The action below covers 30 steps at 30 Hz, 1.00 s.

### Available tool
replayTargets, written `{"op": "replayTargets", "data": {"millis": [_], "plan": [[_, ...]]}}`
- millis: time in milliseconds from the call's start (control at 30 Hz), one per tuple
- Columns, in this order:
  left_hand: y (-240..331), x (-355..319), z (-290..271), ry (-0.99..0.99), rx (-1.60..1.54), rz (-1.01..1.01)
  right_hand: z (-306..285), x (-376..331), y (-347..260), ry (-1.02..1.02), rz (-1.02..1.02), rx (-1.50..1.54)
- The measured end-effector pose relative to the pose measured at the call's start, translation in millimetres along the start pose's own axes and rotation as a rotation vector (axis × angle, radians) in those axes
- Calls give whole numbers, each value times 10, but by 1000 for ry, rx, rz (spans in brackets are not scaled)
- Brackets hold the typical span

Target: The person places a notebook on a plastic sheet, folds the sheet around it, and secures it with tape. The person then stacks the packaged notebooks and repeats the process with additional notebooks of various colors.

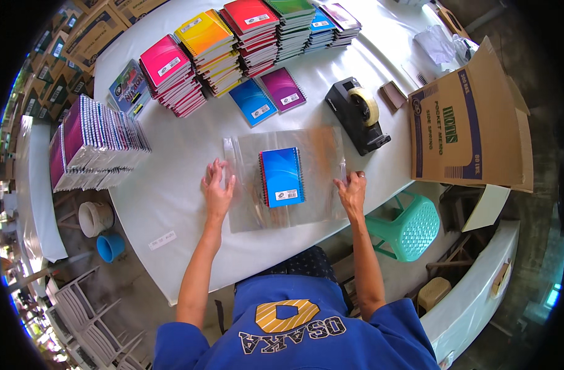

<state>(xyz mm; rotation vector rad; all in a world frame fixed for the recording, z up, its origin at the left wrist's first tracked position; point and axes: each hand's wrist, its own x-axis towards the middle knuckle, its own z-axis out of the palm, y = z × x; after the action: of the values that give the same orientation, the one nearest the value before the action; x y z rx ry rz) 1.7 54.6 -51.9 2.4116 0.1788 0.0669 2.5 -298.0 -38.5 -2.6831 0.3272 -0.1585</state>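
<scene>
A blue spiral notebook [282,177], with a red edge showing along its left side, lies on a sheet of clear plastic [242,213] in front of me. It looks like a small stack bound at both sides. Beside the plastic's left edge, my left hand [218,192] has its fingers spread and holds nothing. At the opposite edge my right hand [352,194] has curled fingers, with the thumb and fingertips closed on the plastic. Just beyond the sheet lie a blue notebook [252,102] and a purple notebook [283,89], side by side.
Tall notebook stacks, including pink [165,61] and yellow [203,32] ones, line the table's [165,203] far side. Purple wrapped notebooks [97,139] stand left. A black tape dispenser [353,117] and an open carton [461,123] sit right. A green stool [411,228] stands below.
</scene>
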Motion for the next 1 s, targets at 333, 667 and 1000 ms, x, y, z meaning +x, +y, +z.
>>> {"op": "replayTargets", "data": {"millis": [333, 667, 1000], "plan": [[191, -582, -5, -189, -234, 81, -54, 378, 52, -5, 61, 209], [710, -479, 311, -38, -690, -50, -30, 215, 159, 4, -9, 175], [832, -332, 437, -1, -854, -144, -243, 174, -62, -106, -79, -108]]}}
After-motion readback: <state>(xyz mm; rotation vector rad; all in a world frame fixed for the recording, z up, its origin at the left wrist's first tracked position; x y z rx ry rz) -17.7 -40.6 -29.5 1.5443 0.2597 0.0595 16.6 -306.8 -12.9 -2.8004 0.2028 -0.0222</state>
